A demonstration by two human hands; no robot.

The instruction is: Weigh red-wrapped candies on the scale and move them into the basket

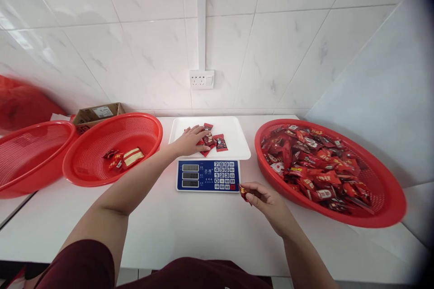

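My left hand (pixel 191 140) lies over several small red snack packets (pixel 209 138) on the white tray (pixel 176 132) of a digital scale. Its fingers are stretched out across them and hide some. One dark red packet (pixel 221 142) shows just right of the pile. My right hand (pixel 264 198) is closed, pinching a red snack packet (pixel 243 193) between thumb and fingers, beside the lower right corner of the scale's blue keypad panel (pixel 206 176). The digits on the scale's displays are too faint to read.
On the right, a large red basket (pixel 389 205) holds many red packets. Another red basket (pixel 84 176), with a few packets, stands left of the scale; a further red basket (pixel 23 185) sits beyond it. Behind them are a cardboard box (pixel 98 113) and the tiled wall with a socket (pixel 202 79).
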